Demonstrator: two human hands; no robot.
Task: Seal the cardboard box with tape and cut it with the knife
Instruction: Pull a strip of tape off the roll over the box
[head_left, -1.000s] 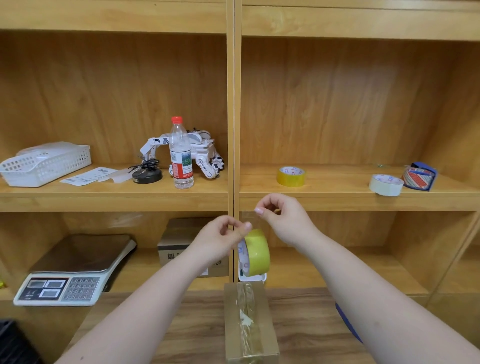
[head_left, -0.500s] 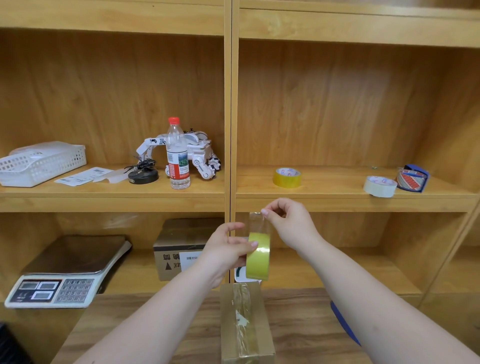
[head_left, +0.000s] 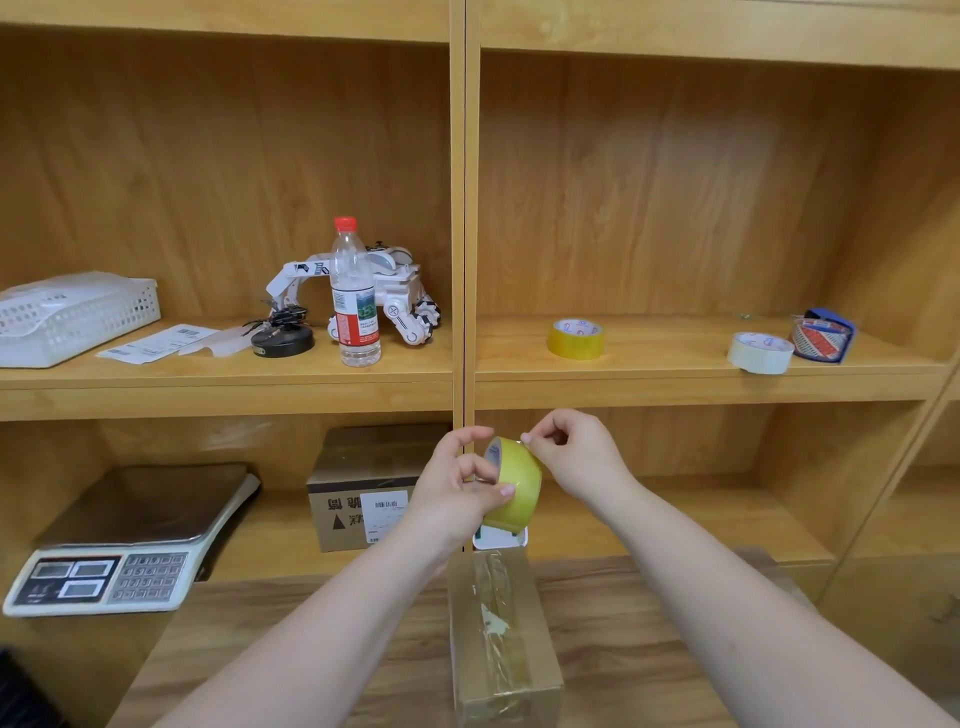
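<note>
On the worktop (head_left: 322, 644) a narrow cardboard box (head_left: 501, 639) lies below the yellow tape roll (head_left: 514, 483), left hand (head_left: 457, 493) clamped on it, right hand (head_left: 576, 457) pinching its free end; a slipped pinch likely re-sticks it.

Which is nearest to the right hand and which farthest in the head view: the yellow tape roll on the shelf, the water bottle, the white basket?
From the right hand:
1. Yellow tape roll, on the shelf just above the hand.
2. Water bottle, left compartment, near the divider.
3. White basket, far left end of the shelf.
</note>
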